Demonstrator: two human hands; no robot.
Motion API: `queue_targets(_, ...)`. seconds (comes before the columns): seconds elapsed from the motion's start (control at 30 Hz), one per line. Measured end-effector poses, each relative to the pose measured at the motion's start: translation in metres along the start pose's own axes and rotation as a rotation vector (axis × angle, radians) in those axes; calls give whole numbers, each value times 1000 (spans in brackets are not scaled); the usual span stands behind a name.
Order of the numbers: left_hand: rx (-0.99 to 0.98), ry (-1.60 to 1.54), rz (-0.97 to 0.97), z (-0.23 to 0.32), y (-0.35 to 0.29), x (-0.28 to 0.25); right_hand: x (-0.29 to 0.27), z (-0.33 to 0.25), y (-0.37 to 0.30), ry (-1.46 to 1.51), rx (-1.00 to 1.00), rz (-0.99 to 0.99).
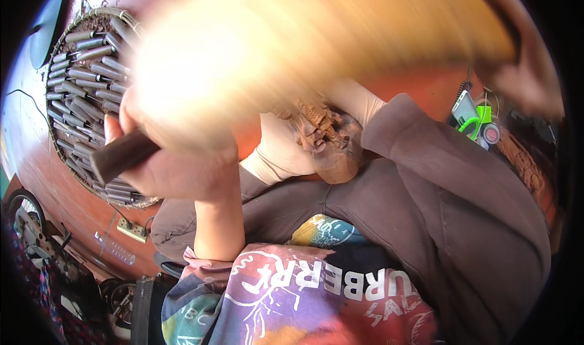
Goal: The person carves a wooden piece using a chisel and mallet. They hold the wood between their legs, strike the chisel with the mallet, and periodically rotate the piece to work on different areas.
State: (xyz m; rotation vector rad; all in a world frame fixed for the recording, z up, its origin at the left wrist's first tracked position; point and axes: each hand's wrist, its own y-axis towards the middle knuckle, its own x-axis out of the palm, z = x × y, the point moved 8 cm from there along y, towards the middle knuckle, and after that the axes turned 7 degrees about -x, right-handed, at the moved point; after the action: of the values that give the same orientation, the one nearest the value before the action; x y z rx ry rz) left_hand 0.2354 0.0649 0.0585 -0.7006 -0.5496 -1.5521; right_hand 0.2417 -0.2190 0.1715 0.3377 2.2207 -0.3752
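Note:
My left hand [185,165] is closed in a fist around a dark tool handle [125,155], whose blunt end sticks out to the left. The tool's other end is hidden. Across the top, close to the camera, sweeps a large yellow-orange shape [340,32]; motion blur and glare hide what it is. Beside its right end a smeared, skin-coloured form looks like my right hand [529,89], with fingers I cannot make out. A brown carved wooden piece [331,141] rests between my bare feet, its upper part behind the blurred shape.
On the left is a round woven basket [55,117] of dark-handled tools. A power strip [132,228] and a clear plastic bottle [115,252] lie on the red floor. To the right are a phone [465,106], a bright green item [483,115] and reddish-brown wood [524,162].

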Motion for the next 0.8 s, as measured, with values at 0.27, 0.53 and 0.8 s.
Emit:
queue_targets(0.27,43,32,56,-6,6,7,32,11,22,-36,0,69)
queue_targets(0.53,26,58,82,-6,9,14,54,8,32,-38,18,104)
queue_targets(0.8,-39,22,23,-13,10,12,65,13,36,-15,19,122)
